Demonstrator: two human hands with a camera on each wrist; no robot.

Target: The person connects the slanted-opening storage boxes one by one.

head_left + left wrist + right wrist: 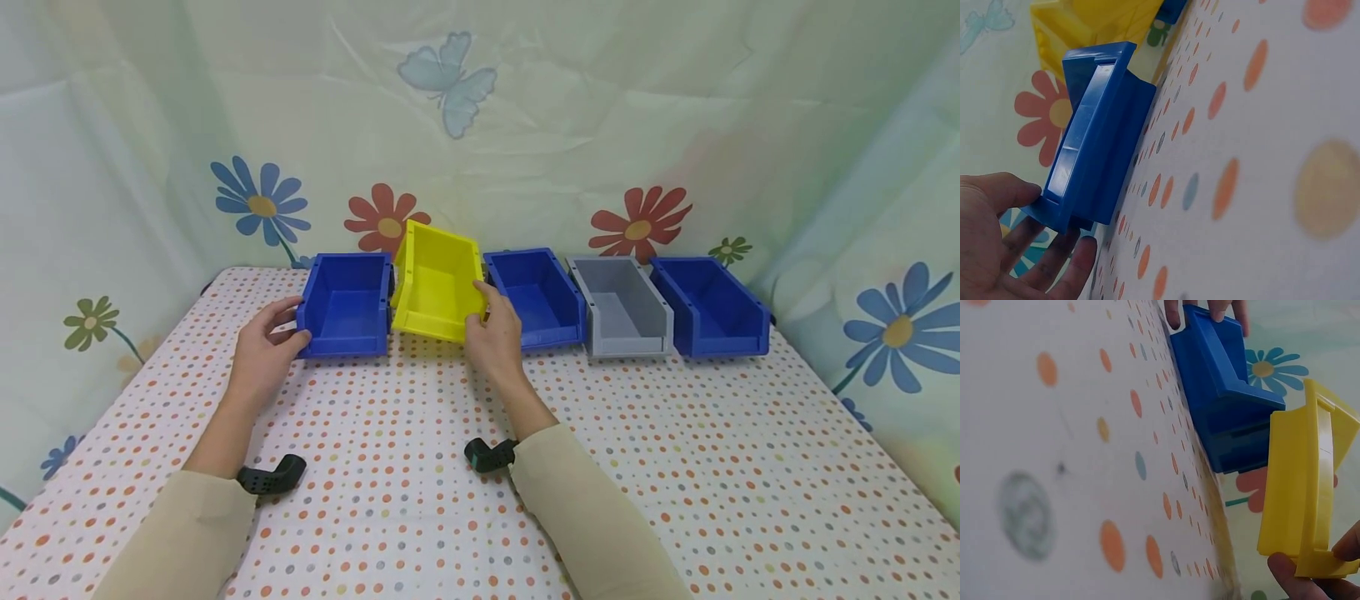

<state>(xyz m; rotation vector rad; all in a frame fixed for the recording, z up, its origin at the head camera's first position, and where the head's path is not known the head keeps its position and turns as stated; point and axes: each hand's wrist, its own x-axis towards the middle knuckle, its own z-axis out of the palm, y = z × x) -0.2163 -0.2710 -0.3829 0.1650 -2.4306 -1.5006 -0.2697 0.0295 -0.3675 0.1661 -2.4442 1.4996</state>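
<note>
My right hand (pixel 495 333) pinches the right front corner of a yellow bin (pixel 442 283), thumb inside and fingers under it. The yellow bin is tilted and raised above the table in the right wrist view. My left hand (pixel 266 342) holds the left front side of the leftmost blue bin (pixel 347 304), with the thumb at its front corner and fingers along its side. In the left wrist view the thumb lies on the rim of that blue bin (pixel 1094 144). Both bins look bare inside.
Right of the yellow bin stand another blue bin (pixel 536 298), a grey bin (pixel 622 308) and a blue bin (pixel 711 308), in one row. A dotted cloth covers the table (pixel 420 500). A flowered curtain (pixel 525 150) hangs close behind the row.
</note>
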